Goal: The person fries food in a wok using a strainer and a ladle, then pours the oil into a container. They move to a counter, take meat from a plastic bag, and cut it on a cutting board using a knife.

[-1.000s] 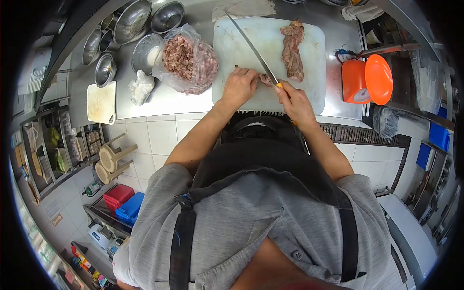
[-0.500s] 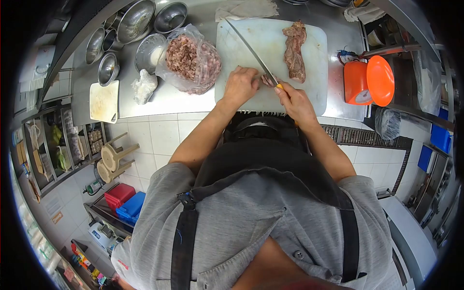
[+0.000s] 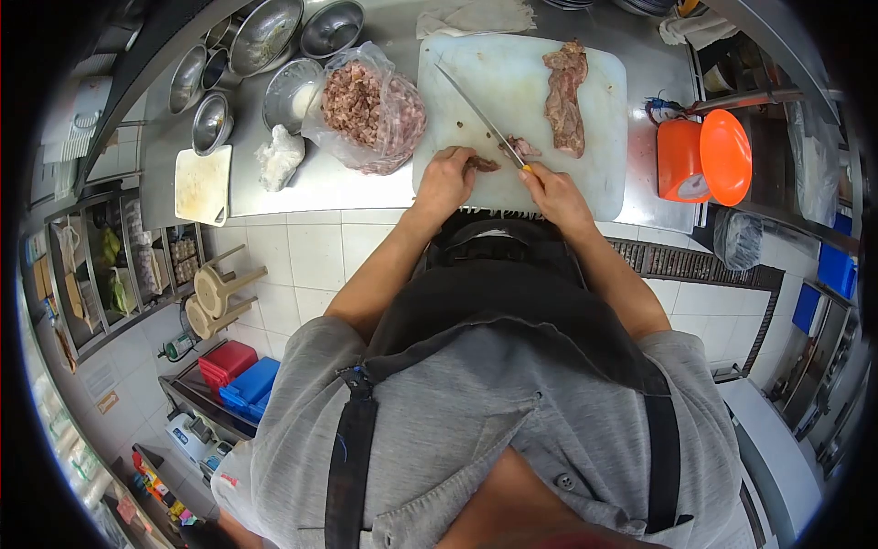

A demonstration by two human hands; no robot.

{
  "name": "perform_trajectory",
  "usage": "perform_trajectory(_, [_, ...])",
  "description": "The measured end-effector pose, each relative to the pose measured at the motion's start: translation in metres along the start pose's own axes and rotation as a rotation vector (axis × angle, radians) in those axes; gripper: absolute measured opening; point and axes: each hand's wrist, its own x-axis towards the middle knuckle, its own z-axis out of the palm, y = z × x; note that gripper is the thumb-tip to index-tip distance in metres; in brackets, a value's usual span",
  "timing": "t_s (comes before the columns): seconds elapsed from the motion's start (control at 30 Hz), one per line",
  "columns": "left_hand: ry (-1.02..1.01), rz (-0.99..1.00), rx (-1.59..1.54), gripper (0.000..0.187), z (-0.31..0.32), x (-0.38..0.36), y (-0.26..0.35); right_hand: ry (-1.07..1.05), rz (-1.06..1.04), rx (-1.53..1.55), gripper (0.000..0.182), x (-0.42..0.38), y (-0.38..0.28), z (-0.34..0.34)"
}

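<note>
My left hand (image 3: 445, 180) is closed on a small dark strip of meat (image 3: 482, 164) at the near edge of the white cutting board (image 3: 457, 110). My right hand (image 3: 556, 195) grips the yellow handle of a long knife (image 3: 485, 119), whose blade slants up and left across the board. A small piece of meat (image 3: 523, 147) lies beside the blade near the handle, with a few dark crumbs to its left. A larger slab of meat (image 3: 566, 101) rests at the board's right side, touched by neither hand.
Left of the board are a plastic bag of chopped meat (image 3: 368, 110), a white bundle (image 3: 280, 157), metal bowls (image 3: 265, 37) and a small board (image 3: 200, 186). An orange scale (image 3: 679, 160) stands at the right. A cloth (image 3: 476, 16) lies behind the board.
My left hand has moved slightly away from the knife with the dark strip, while a small piece stays by the blade. The view has shifted a little.
</note>
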Motion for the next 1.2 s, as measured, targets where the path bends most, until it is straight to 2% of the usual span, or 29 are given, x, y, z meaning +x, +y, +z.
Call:
perform_trajectory(0.07, [0.050, 0.026, -0.031, 0.024, 0.010, 0.006, 0.002, -0.035, 0.057, 0.020, 0.028, 0.000, -0.004, -0.004])
perform_trajectory(0.27, [0.001, 0.138, -0.068, 0.020, 0.022, 0.018, 0.002, -0.029, 0.082, 0.045, 0.029, -0.009, -0.008, -0.010])
perform_trajectory(0.4, [0.032, 0.140, -0.083, 0.021, 0.011, 0.013, 0.009, -0.034, 0.080, 0.033, 0.029, -0.022, -0.016, -0.018])
perform_trajectory(0.47, [0.093, 0.077, -0.019, 0.027, 0.006, 0.011, 0.013, -0.040, 0.059, 0.013, 0.029, -0.024, -0.015, -0.019])
perform_trajectory(0.6, [0.055, 0.077, 0.064, 0.029, 0.017, 0.011, 0.005, -0.060, 0.031, 0.026, 0.031, -0.023, -0.007, -0.013])
perform_trajectory(0.9, [0.065, 0.030, -0.046, 0.024, 0.016, 0.016, 0.015, -0.096, 0.057, 0.005, 0.030, -0.018, -0.011, -0.014])
perform_trajectory(0.97, [0.092, 0.157, -0.082, 0.020, 0.012, 0.015, 0.018, -0.077, 0.031, 0.007, 0.031, -0.018, -0.007, -0.011])
perform_trajectory(1.2, [0.099, 0.172, -0.062, 0.017, 0.010, 0.017, 0.023, -0.057, 0.012, -0.011, 0.032, -0.018, -0.005, -0.010])
